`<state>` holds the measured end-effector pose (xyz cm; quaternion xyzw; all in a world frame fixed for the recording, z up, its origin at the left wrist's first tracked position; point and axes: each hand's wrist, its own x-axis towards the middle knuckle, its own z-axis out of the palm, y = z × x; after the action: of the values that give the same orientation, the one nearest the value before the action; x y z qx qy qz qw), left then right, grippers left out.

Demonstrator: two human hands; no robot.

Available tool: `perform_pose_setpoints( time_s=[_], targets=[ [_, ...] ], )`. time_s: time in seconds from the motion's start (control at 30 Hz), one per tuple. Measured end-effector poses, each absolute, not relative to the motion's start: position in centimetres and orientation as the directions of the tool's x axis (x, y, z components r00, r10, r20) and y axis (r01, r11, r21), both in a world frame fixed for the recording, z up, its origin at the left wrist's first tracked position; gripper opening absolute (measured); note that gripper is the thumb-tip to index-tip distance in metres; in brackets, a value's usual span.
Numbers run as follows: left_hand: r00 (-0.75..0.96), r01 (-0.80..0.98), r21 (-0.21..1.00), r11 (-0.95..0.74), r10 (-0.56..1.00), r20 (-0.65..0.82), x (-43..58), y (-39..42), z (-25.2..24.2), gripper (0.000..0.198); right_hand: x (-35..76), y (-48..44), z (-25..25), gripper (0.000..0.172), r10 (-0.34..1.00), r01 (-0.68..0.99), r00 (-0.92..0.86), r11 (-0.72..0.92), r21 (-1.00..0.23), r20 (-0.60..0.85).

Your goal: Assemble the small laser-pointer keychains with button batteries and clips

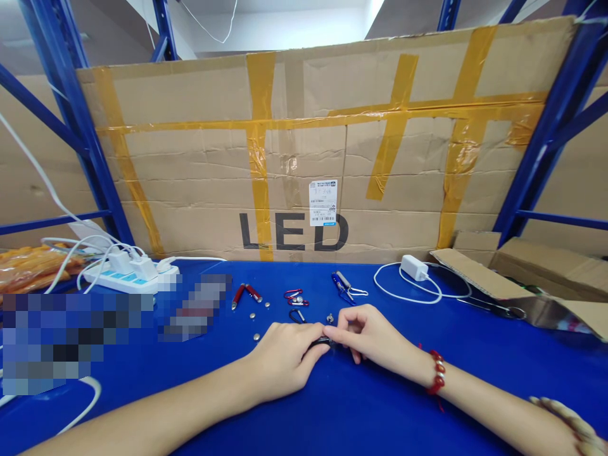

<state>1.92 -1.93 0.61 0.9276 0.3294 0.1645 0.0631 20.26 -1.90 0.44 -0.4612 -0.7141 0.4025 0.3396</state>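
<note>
My left hand (289,354) pinches a small, shiny black piece (320,341) between thumb and fingers; most of it is hidden, so its kind is unclear. At its right end, my right hand (363,329) has thumb and index finger closed together, touching the left fingertips. What the right fingers pinch does not show. Just beyond lie a black carabiner clip (297,316) and a small silver part (330,318). Red carabiner clips (298,303) rest farther back. Several round silver button cells, one a coin-like disc (257,337), lie left of them.
Two slim red tubes (247,294) lie back left; blue and silver tubes with clips (346,285) lie back right. A white power strip (133,275) with cables stands left. A white charger (414,268) and an open cardboard box (536,285) are right. A cardboard wall (204,183) closes the back.
</note>
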Motion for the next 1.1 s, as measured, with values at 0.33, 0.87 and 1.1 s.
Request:
perform_pose_setpoints(
  time_s=[0.33,0.87,1.1],
  targets=[
    [0.728,0.593,0.218,-0.775,0.632,0.266,1.98,-1.77,0.56,0.018,20.27,-1.90,0.40,0.039,0.930,0.384,-0.347,0.258,-0.887,0.120],
    [0.734,0.587,0.223,-0.778,0.628,0.258,1.98,-1.98,0.70,0.017,20.34,-1.91,0.33,0.038,0.927,0.392,-0.353,0.270,-0.880,0.127],
    [0.734,0.586,0.224,-0.779,0.627,0.261,2.01,-1.96,0.78,0.017,20.30,-2.01,0.46,0.040,0.927,0.390,-0.354,0.267,-0.881,0.124]
  ],
)
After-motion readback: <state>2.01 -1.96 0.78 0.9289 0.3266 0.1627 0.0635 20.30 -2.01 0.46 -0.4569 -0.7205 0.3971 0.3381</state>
